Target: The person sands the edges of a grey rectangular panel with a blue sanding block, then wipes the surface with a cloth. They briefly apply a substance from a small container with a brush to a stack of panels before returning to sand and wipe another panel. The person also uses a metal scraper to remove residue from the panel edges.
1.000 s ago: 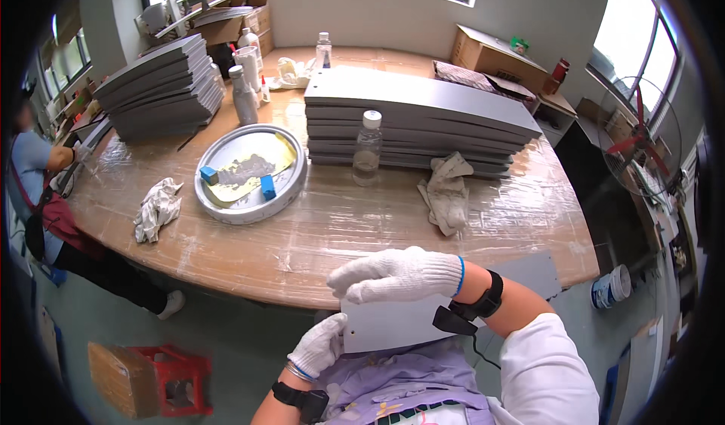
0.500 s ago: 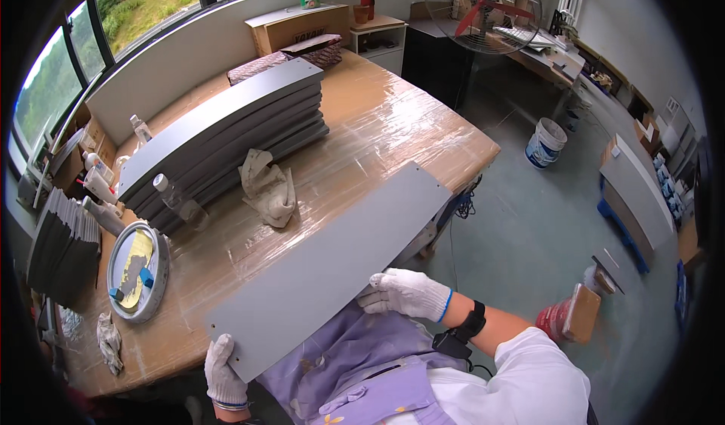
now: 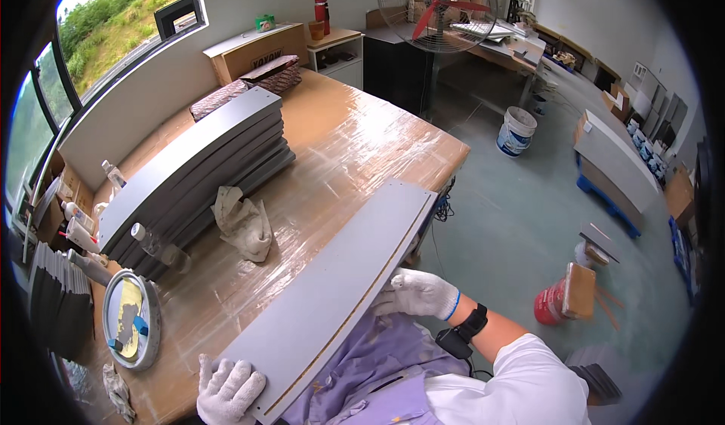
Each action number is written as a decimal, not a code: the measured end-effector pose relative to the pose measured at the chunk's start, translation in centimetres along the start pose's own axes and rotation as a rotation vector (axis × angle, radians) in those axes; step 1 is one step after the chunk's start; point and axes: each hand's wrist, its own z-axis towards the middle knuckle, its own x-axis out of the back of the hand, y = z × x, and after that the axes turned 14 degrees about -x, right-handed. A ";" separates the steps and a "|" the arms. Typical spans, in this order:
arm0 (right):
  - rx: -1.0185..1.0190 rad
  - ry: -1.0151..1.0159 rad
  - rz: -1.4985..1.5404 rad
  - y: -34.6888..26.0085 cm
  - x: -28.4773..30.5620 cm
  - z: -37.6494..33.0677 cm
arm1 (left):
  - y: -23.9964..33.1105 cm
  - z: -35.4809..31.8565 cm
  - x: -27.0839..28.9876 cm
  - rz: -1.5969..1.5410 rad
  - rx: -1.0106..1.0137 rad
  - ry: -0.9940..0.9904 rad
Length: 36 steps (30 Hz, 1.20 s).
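Observation:
A long grey panel [image 3: 332,281] slants across the near side of the wrapped table, with a brown groove along its near long edge and small holes at its ends. Over its near left end curl the fingers of my left hand [image 3: 230,392], in a white knit glove. My right hand [image 3: 420,294], gloved too, grips the near long edge right of the middle; its fingertips are partly hidden at that edge. Beyond the panel lies a crumpled cloth [image 3: 243,225], beside a stack of similar grey panels [image 3: 196,157] and a clear bottle [image 3: 161,249].
On the left stand a round lid [image 3: 155,327] holding yellow paper and blue pieces, another stack of grey boards [image 3: 60,297], and a rag [image 3: 117,393]. A fan [image 3: 438,10] is at the back. White [image 3: 516,131] and red [image 3: 551,304] buckets stand on the floor.
The panel has tilted, so its grooved near edge now shows. My left hand has gone from the end's edge to lying over it with fingers visible. The whole view has shifted.

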 end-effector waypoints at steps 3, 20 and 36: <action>0.098 0.046 0.195 -0.2 -0.4 0.4 | -0.7 0.0 -0.4 -0.013 -0.002 -0.034; 0.906 0.227 0.377 -4.4 -7.1 -8.8 | 2.3 17.7 -8.7 -1.079 0.381 0.123; 0.680 0.782 -0.093 -2.2 -3.0 -12.2 | 12.1 29.8 -13.3 -2.133 0.686 0.313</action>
